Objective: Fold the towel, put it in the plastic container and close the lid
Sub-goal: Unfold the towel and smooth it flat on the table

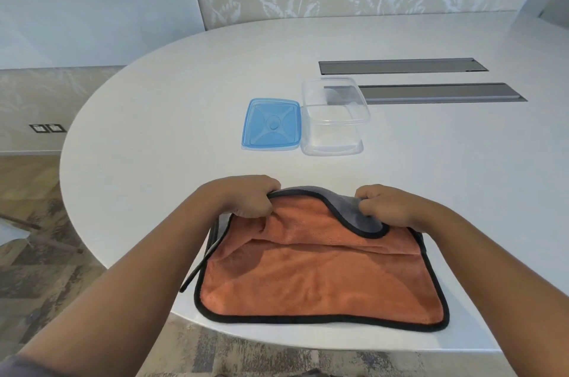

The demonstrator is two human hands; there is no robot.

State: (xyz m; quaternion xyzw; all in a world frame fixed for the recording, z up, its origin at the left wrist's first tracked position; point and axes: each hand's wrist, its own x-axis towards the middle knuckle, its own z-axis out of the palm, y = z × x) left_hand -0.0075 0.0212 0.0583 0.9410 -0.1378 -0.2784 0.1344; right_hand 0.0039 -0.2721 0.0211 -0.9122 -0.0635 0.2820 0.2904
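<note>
An orange towel [320, 281] with a grey back and black trim lies at the near edge of the white table [154, 130]. Its far edge is lifted and curled toward me, showing the grey side. My left hand [249, 198] pinches that edge at the left corner. My right hand [385, 204] pinches it at the right corner. Farther back stands the clear plastic container [334, 118], open and empty. Its blue lid [271, 124] lies flat on the table, touching the container's left side.
Two long grey cable hatches [400, 66] [443, 93] are set into the table behind and right of the container. The table's rounded edge curves down the left side, with patterned floor beyond. A patterned wall stands at the back.
</note>
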